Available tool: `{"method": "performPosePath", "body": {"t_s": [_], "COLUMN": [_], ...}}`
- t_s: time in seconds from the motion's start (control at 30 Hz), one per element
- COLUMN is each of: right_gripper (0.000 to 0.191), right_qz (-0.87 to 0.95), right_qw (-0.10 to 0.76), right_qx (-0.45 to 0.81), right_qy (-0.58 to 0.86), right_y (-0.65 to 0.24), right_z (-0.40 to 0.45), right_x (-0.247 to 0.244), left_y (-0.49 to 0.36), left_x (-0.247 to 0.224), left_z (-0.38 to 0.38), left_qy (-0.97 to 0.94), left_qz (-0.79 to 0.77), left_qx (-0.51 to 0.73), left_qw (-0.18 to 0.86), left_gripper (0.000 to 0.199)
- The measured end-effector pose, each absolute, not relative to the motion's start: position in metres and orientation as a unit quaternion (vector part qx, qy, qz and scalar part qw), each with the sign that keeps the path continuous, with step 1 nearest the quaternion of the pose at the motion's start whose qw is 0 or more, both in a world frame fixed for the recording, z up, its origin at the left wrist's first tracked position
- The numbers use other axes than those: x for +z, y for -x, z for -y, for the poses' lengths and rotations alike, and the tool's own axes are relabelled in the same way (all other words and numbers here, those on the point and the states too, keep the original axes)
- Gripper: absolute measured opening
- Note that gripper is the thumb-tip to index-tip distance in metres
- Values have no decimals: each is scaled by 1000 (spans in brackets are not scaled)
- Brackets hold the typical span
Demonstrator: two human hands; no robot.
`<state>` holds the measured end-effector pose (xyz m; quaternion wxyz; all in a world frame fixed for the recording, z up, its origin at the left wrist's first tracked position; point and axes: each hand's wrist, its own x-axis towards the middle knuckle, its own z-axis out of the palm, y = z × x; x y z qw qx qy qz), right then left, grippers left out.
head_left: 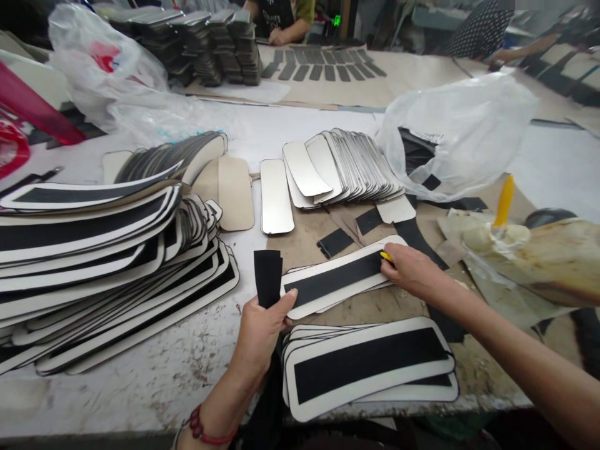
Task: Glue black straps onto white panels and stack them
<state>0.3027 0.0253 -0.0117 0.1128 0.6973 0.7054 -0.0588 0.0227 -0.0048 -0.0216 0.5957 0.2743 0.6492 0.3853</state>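
My left hand [265,328] is closed around a few black strips [268,278] that stick up above the fingers. Its thumb rests on the left end of a white rounded panel [307,309] with a long black strip [335,279] lying along its middle. At the right end of that strip, my right hand [407,265] is closed on a small yellow tool [386,257], mostly hidden by the fingers. Beneath this panel lies at least one more white panel. Closer to me is a pile of similar panels, the top one bearing a black strip [370,364].
A large stack of black-and-white panels [117,275] fills the left. Fanned white pieces [356,165] lie behind the hands. A yellow-handled brush [504,203] and a plastic bag [464,131] are at right. Across the table, a person's hand [281,35] is near dark pieces [323,64].
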Motion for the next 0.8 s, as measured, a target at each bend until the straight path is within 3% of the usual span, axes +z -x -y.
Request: {"method": "performPosePath", "body": {"t_s": [0.8], "right_gripper": [20], "right_qz": [-635], "right_qw": [123], "right_qx": [-80], "right_qy": [-758], "right_y": [-293], "right_z": [-18], "right_x": [21], "left_y": [-22], "left_x": [-27], "left_z": [8], "left_qy": [-253], "left_qz": [-635], "left_qx": [403], "left_qw": [609], "left_gripper": [44]}}
